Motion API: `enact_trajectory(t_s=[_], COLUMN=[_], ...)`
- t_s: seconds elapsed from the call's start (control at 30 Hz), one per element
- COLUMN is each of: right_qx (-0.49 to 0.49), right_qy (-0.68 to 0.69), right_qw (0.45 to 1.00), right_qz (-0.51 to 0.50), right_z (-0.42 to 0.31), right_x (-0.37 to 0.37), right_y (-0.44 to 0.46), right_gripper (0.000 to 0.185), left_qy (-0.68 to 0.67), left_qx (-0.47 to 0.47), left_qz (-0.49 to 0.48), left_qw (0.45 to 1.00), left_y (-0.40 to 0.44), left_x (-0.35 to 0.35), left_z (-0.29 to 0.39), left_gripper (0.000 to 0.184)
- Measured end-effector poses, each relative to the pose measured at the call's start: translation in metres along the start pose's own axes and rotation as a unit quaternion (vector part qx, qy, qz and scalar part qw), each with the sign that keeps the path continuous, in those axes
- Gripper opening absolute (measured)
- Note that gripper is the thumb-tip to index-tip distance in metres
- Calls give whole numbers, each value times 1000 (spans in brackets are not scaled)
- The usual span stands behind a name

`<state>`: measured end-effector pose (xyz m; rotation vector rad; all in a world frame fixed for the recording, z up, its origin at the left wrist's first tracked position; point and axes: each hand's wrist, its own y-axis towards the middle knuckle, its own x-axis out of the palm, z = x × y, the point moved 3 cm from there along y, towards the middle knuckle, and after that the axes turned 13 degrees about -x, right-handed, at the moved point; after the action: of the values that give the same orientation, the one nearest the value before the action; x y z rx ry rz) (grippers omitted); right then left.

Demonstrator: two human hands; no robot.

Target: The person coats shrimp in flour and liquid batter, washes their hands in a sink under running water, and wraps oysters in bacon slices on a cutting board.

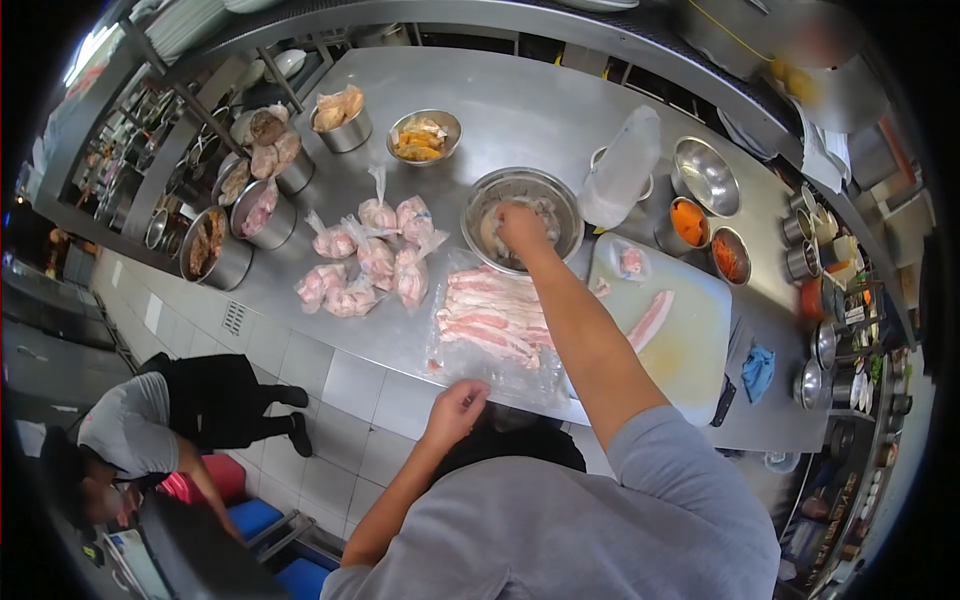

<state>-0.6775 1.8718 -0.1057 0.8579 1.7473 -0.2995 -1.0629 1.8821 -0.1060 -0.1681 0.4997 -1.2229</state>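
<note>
My right hand [522, 230] reaches down into a steel mixing bowl [572, 235] of pale, greyish wet pieces. Its fingers are bunched together at the contents, and what they grip is hidden. My left hand [458, 408] hovers just off the table's front edge, fingers curled and closed, with nothing visible in them. Between the hands, raw bacon strips [490, 315] lie in rows on a clear plastic sheet [450, 372]. A white cutting board [690, 350] to the right carries one bacon strip [652, 318] and a small bag of pink meat [630, 262].
Several knotted bags of meat [375, 262] sit left of the bowl. Steel pots of meat [268, 225] line the left edge. A knife [724, 400] and a blue cloth [758, 372] lie at right, near bowls of orange shreds [728, 258]. Another person [150, 425] bends at lower left.
</note>
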Motion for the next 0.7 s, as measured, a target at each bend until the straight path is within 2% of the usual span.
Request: enact_trajectory(t_s=[0.03,0.17,0.23,0.27,0.3,0.33,0.37,0.43,0.57,0.63,0.67,0.7], right_qx=[14,26,25,25,71,116,120,169,212,247,258,279], right_qy=[25,77,199,196,350,493,490,580,589,575,569,518], right_qw=[1000,996,979,980,932,857,858,786,754,746,743,769], right_qz=[-11,-33,33,34,64,94,99,127,201,227,240,251], right_z=[3,10,18,22,21,19,15,4,28,42,46,48], right_x=[2,-6,-12,-14,-25,-37,-58,-98,-124,-134,-139,-146], right_y=[1,-3,-2,-5,-14,-27,-44,-92,-214,-274,-298,-319], right_gripper=[31,28,22,22,20,18,18,18,17,20,20,24], left_qy=[1,15,3,1,4,8,7,63,138,170,171,191], left_qx=[36,66,80,83,97,112,114,115,172,255,259,243], left_qz=[8,11,15,14,2,-13,-20,-56,-113,-106,-124,-125], left_qw=[999,998,997,996,995,994,993,990,969,946,943,943], left_y=[1,4,3,4,6,7,7,7,20,34,40,45], left_x=[-1,-2,-3,-3,-2,0,3,14,52,81,97,114], left_z=[-1,-4,-2,-2,2,7,15,39,79,89,94,99], left_gripper=[11,11,11,11,13,15,15,16,20,26,26,28])
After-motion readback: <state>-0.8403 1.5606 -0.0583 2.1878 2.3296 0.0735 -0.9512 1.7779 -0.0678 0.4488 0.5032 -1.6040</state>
